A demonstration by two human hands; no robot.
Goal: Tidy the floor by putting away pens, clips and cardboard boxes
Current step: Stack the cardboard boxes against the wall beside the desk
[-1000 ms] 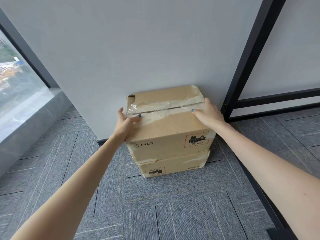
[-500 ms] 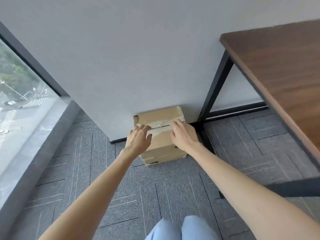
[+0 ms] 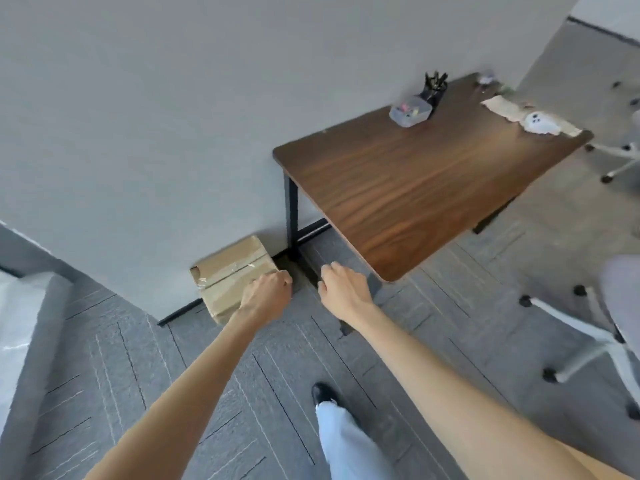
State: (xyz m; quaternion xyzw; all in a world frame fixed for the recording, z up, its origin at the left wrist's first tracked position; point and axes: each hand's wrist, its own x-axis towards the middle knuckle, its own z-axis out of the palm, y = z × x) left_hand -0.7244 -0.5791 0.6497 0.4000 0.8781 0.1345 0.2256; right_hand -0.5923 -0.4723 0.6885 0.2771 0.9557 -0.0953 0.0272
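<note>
Your L hand & R hand lift off boxes, loose, empty; boxes look stowed by wall.

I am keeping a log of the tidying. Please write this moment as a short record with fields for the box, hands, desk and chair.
box: cardboard box on the carpet, against the wall, left of the desk leg
hands: left hand and right hand both loosely curled, holding nothing
desk: wooden desk carrying a pen holder and a clear tub of small coloured items
chair: office chair to the right of the desk
</note>
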